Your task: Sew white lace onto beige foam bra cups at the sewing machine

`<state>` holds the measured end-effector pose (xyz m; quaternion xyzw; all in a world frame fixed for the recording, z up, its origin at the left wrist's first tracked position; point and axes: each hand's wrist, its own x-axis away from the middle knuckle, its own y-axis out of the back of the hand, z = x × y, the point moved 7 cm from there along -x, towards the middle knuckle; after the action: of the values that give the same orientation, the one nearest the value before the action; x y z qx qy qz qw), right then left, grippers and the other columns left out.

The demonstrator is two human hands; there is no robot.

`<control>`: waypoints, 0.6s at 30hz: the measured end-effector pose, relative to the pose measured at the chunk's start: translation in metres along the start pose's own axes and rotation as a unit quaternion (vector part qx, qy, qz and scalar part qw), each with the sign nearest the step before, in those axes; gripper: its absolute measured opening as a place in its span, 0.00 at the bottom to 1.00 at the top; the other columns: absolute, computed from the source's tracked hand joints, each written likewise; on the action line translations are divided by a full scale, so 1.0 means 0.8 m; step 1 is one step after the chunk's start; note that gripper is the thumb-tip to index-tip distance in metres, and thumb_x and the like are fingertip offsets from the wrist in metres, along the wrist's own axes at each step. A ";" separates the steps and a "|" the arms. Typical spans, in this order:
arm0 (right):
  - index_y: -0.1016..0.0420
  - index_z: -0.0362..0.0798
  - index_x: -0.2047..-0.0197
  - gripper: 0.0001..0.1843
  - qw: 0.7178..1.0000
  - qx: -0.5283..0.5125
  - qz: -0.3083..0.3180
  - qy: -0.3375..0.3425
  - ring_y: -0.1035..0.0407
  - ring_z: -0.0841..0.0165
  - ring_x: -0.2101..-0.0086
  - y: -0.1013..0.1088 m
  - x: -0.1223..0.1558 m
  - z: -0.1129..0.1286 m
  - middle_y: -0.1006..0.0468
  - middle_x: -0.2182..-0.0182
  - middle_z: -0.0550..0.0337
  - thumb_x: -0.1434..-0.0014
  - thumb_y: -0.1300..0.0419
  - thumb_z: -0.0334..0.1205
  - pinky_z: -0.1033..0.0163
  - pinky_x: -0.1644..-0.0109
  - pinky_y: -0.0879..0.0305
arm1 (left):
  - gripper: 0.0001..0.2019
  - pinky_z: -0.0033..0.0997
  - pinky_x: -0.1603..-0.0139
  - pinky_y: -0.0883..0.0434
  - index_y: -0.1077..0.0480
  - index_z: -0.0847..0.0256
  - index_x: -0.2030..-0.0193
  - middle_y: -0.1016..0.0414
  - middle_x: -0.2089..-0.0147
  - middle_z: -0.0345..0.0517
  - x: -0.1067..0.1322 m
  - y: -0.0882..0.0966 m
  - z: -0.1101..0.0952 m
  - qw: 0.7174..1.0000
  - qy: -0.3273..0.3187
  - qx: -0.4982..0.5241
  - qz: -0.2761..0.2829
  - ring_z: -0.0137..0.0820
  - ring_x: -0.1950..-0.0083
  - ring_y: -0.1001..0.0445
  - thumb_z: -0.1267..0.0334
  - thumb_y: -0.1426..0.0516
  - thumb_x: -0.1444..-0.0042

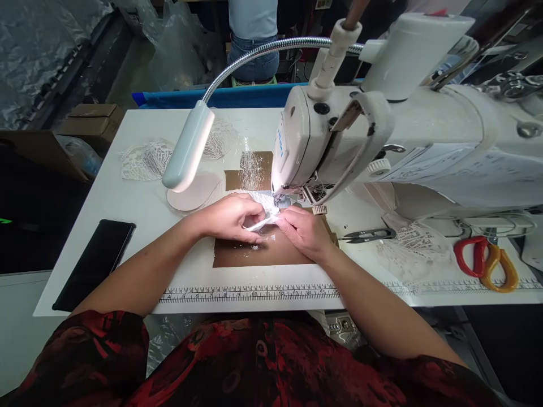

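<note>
A piece of white lace fabric (263, 200) lies at the needle of the white sewing machine (292, 141), brightly lit. My left hand (237, 217) curls round the fabric's left side, thumb and fingers closed on it. From the right, my right hand (303, 229) pinches its near edge close to the presser foot. Between the two hands the edge is raised and looks folded. Beneath them a brown taped patch (254, 257) covers part of the table. My fingertips partly hide the fabric.
A gooseneck lamp (189, 147) hangs at left above lace pieces (146, 160) and a pale oval pad (193, 192). A black phone (95, 263) lies front left. Thread snips (369, 235), more lace (418, 243) and scissors (486, 263) lie right. A person (253, 39) sits beyond.
</note>
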<state>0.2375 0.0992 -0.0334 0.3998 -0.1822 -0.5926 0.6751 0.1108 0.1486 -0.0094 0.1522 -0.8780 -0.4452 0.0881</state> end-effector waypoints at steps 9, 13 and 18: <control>0.26 0.48 0.67 0.11 0.999 -0.041 0.003 0.009 0.33 0.70 0.68 0.000 0.000 0.002 0.25 0.63 0.57 0.40 0.44 0.45 0.65 0.65 0.40 | 0.19 0.29 0.63 0.39 0.38 0.62 0.76 0.36 0.75 0.41 -0.003 -0.007 -0.001 0.999 -0.018 0.034 -0.015 0.28 0.69 0.38 0.57 0.55 0.34; 0.27 0.48 0.64 0.04 1.000 0.027 0.009 -0.004 0.35 0.71 0.70 -0.004 -0.002 0.004 0.24 0.62 0.58 0.43 0.42 0.37 0.66 0.67 0.42 | 0.20 0.29 0.63 0.39 0.40 0.61 0.76 0.38 0.76 0.41 -0.004 -0.007 0.000 0.999 -0.024 0.046 -0.015 0.28 0.71 0.40 0.57 0.56 0.34; 0.28 0.47 0.72 0.14 1.000 0.013 0.002 0.003 0.36 0.71 0.72 0.001 0.000 0.007 0.27 0.72 0.60 0.37 0.49 0.39 0.65 0.69 0.44 | 0.21 0.29 0.63 0.39 0.39 0.61 0.76 0.38 0.76 0.41 -0.004 -0.006 -0.004 0.999 -0.040 -0.013 -0.016 0.29 0.70 0.39 0.55 0.56 0.34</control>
<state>0.2343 0.0973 -0.0292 0.4095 -0.1889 -0.5876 0.6719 0.1155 0.1445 -0.0112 0.1471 -0.8726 -0.4634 0.0475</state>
